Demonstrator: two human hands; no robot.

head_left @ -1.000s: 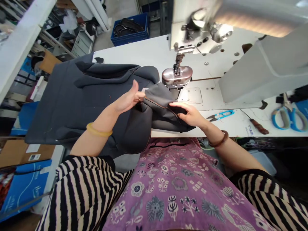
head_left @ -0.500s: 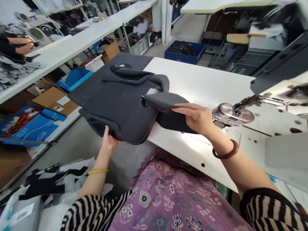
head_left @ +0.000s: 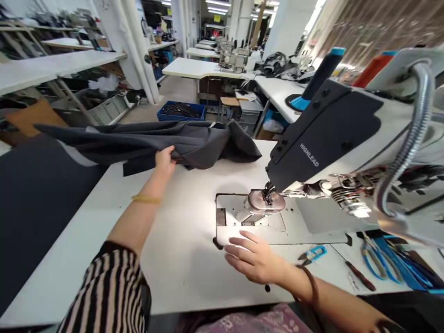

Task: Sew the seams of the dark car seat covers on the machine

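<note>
A bundle of dark grey fabric stretches across the far side of the white sewing table. My left hand is closed on the near edge of this fabric, at the middle of the bundle. My right hand is over the tabletop, palm down, fingers spread and holding nothing. Just beyond it is the rounded metal bed of the sewing machine, with the needle area above it. Another flat dark cloth covers the table's left end.
Blue snips, a brown-handled tool and scissors lie at the right. Thread cones stand behind the machine. A blue crate sits on the floor beyond the table.
The view has swung right. The dark fabric has moved to the table's far side, bunched up, with my left hand still on it. My right hand has let go of the fabric and opened.
</note>
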